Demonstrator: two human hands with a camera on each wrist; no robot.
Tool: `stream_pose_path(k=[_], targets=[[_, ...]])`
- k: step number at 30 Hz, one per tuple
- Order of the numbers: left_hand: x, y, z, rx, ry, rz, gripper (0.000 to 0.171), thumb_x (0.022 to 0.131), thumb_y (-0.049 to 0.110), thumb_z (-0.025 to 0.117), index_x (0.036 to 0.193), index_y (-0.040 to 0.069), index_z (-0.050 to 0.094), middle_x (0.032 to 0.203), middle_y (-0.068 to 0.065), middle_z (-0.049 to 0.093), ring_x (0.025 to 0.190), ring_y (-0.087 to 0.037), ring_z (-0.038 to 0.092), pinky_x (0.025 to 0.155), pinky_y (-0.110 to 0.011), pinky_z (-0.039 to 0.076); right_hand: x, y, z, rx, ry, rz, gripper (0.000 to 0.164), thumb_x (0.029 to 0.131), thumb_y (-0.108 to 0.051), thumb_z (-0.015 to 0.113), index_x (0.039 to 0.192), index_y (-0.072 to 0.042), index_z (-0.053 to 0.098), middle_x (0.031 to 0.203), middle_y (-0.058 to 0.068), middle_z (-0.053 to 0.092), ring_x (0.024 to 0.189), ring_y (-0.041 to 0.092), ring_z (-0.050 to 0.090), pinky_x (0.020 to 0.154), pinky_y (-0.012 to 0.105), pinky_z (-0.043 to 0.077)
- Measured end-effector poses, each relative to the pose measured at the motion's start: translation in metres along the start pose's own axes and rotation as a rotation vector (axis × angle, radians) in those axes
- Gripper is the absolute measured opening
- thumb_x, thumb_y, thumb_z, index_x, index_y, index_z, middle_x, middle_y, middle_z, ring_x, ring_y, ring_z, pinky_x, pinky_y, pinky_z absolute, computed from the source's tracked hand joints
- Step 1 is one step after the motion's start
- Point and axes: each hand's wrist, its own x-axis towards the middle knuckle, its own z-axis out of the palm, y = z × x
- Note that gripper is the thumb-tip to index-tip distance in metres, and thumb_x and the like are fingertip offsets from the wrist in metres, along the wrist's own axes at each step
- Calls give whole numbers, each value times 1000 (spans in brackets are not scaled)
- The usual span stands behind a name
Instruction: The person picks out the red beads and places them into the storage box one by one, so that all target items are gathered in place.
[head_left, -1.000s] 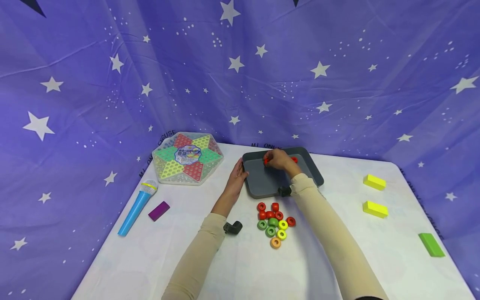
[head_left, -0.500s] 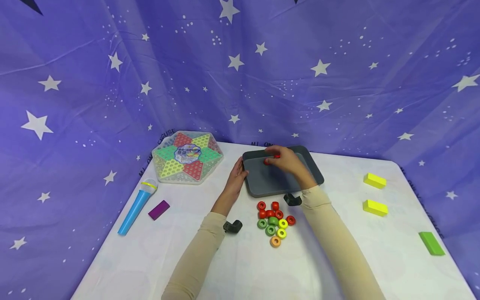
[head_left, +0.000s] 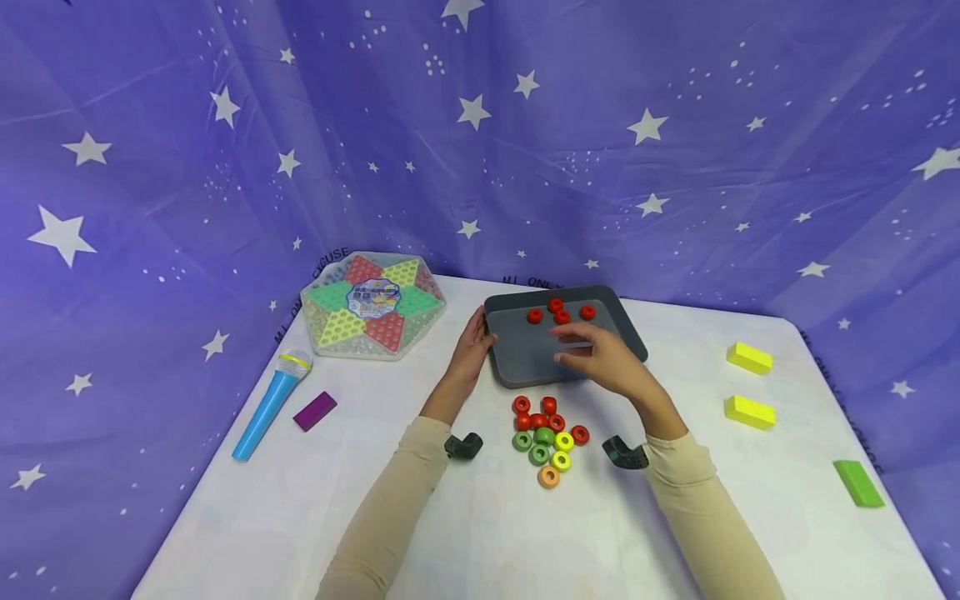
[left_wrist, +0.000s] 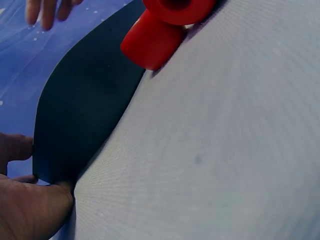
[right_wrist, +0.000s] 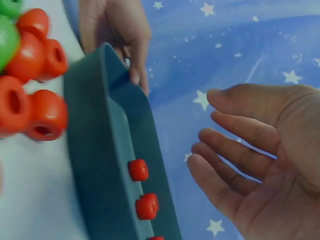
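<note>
My left hand [head_left: 469, 348] rests against the left side of a dark grey rectangular tray [head_left: 517, 354], fingers straight along its wall and thumb at the rim. Several red beads [head_left: 535, 316] with holes lie inside, toward the far wall. Over the tray's right front part is my right hand [head_left: 600, 354], its fingers spread and nothing between them. In the right wrist view its palm [right_wrist: 295, 175] is bare. In front of the tray, a cluster of red beads [head_left: 580, 435], green beads [head_left: 538, 454], yellow beads [head_left: 561, 461] and an orange bead [head_left: 549, 477] lies on the white table.
At the left are a Chinese checkers set [head_left: 373, 304] in a clear case, a blue toy microphone [head_left: 272, 404] and a purple block [head_left: 315, 411]. Two yellow blocks [head_left: 750, 412] and a green block [head_left: 858, 483] lie at the right. A starry curtain [head_left: 480, 167] backs the table [head_left: 480, 533].
My right hand has let go of a red bead in the tray, opened its fingers and drawn back toward the front right. The left hand has stayed at the tray's side.
</note>
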Motion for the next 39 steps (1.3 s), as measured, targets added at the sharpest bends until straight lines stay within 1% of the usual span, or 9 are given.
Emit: stream_pose_path(k=[4, 8, 11, 15, 19, 23, 28, 34, 39], targets=[[1, 2, 0, -4, -6, 9, 67, 95, -7, 45, 155, 12, 20, 161, -8, 17, 148, -20, 15, 119, -34, 20, -21, 4, 5, 45, -71, -3, 44, 88, -15, 70, 131, -11, 58, 134, 16, 55, 117, 39, 57, 95, 45, 51], [0, 2, 1, -14, 0, 0, 67, 95, -7, 45, 155, 12, 20, 161, -7, 17, 148, -19, 15, 118, -34, 21, -38, 12, 10, 72, -132, -3, 48, 87, -13, 71, 132, -6, 56, 134, 18, 55, 121, 39, 54, 98, 49, 48], [0, 1, 1, -13, -4, -1, 67, 95, -7, 45, 155, 13, 20, 161, -8, 16, 148, -19, 16, 118, -34, 21, -48, 21, 13, 84, -149, 19, 50, 87, -13, 71, 133, -5, 55, 134, 17, 55, 123, 38, 52, 99, 51, 47], [0, 1, 1, -13, -3, -3, 68, 95, -7, 45, 155, 12, 20, 161, -8, 16, 148, -19, 16, 118, -34, 22, -61, 33, 17, 108, -167, 54, 50, 85, -8, 71, 132, -4, 55, 133, 18, 55, 124, 39, 51, 99, 53, 46], [0, 2, 1, -19, -1, 1, 68, 95, -7, 45, 155, 12, 20, 161, -9, 16, 148, -19, 15, 118, -34, 22, -71, 39, 24, 146, -183, 97, 49, 84, -8, 72, 131, -6, 56, 132, 17, 56, 120, 38, 53, 96, 49, 49], [-1, 3, 0, -25, 1, 5, 67, 95, -7, 45, 155, 11, 20, 161, -10, 16, 148, -20, 15, 118, -35, 22, -76, 43, 31, 151, -184, 114, 48, 83, -8, 73, 128, -6, 58, 129, 15, 58, 116, 35, 56, 94, 46, 51], [-2, 3, 0, -14, 9, -3, 67, 96, -6, 45, 155, 12, 19, 161, -9, 17, 148, -20, 16, 118, -35, 22, -76, 47, 39, 118, -175, 108, 44, 81, -5, 74, 122, -5, 61, 122, 13, 61, 109, 29, 58, 91, 42, 52], [-2, 3, 1, -6, 12, -11, 66, 96, -4, 45, 155, 14, 20, 161, -6, 18, 147, -18, 16, 118, -33, 21, -77, 46, 41, 43, -132, 136, 34, 78, -10, 79, 109, -8, 65, 107, 6, 64, 99, 21, 59, 85, 35, 52], [-3, 4, 2, 2, 19, -18, 66, 97, -4, 45, 155, 15, 20, 161, -4, 18, 147, -17, 16, 119, -32, 21, -78, 46, 41, 7, -112, 128, 28, 77, -10, 80, 102, -10, 67, 100, 3, 64, 94, 20, 59, 80, 30, 51]])
